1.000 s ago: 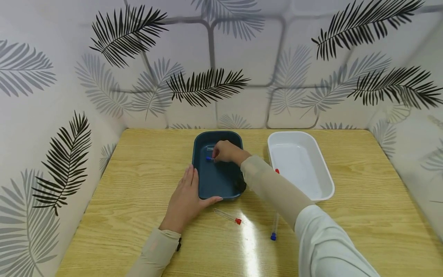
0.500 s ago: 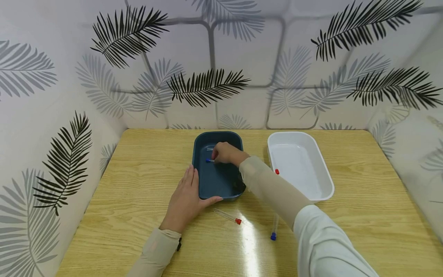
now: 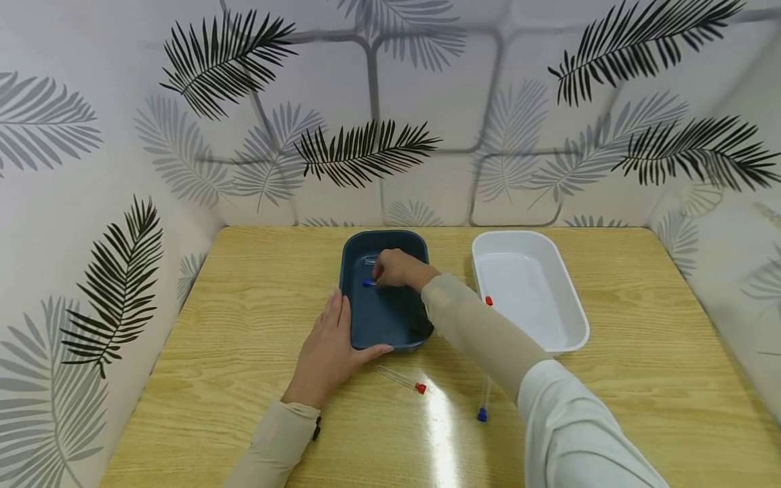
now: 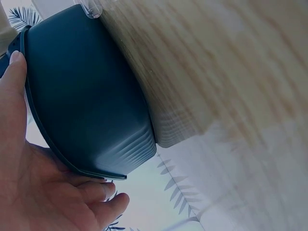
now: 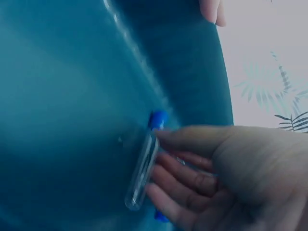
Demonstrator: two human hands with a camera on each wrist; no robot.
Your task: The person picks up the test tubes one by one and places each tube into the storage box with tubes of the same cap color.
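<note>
Inside the dark blue basin point(image 3: 381, 318), my right hand point(image 3: 398, 268) pinches a clear test tube point(image 5: 143, 168) with a blue cap point(image 5: 158, 119), its thumb near the cap. The tube lies low over the basin floor. Below it in the right wrist view, a second blue cap point(image 5: 161, 217) peeks out beside the fingers. A clear tube end point(image 3: 369, 261) shows toward the basin's far side, the rest hidden by my hand. My left hand point(image 3: 326, 349) rests on the basin's near left corner, fingers along the left side and thumb along the near rim.
A white tray point(image 3: 576, 298) stands to the right. On the wooden table point(image 3: 244, 305) lie a red-capped test tube point(image 3: 399, 379) and a blue-capped one point(image 3: 484, 400), the latter partly under my right forearm. A red cap point(image 3: 489, 300) shows beside the white tray.
The blue-capped tube in the basin has shifted slightly toward me with my right hand. My left hand stays in place.
</note>
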